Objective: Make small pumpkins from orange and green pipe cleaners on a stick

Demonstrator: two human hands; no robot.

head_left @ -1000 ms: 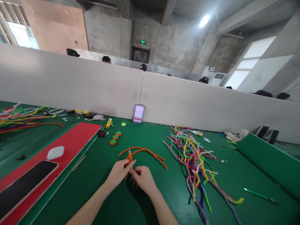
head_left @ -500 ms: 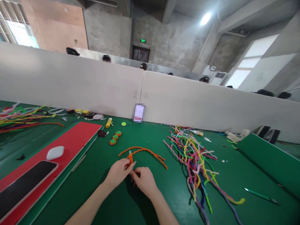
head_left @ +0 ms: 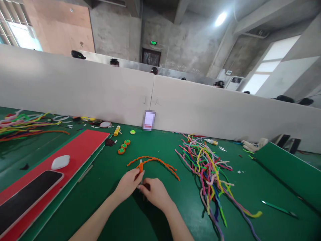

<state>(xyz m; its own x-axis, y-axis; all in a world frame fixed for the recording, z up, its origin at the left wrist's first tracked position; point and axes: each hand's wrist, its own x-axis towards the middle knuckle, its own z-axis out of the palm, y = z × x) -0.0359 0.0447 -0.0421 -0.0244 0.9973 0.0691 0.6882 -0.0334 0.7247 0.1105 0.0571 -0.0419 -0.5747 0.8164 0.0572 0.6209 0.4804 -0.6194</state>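
Observation:
My left hand is closed, thumb and fingers pinching an orange pipe cleaner wrapped around a thin rod. The rod's pale tip sticks up above the orange. Just to the right and lower, my right hand is closed at the rod's lower part; its fingertips are mostly hidden. Beyond the hands, twisted orange pipe cleaners lie in an arc on the green table. Further back is a short row of small orange rounds with green tops.
A tangled heap of coloured pipe cleaners lies right, near a green-handled blade tool. Left, a red board carries a phone and white case. A glue stick and propped phone stand near the partition.
The orange wrap has shifted slightly up and right between my left fingers and looks more upright. Both hands stay nearly in place, with the camera view moving slightly.

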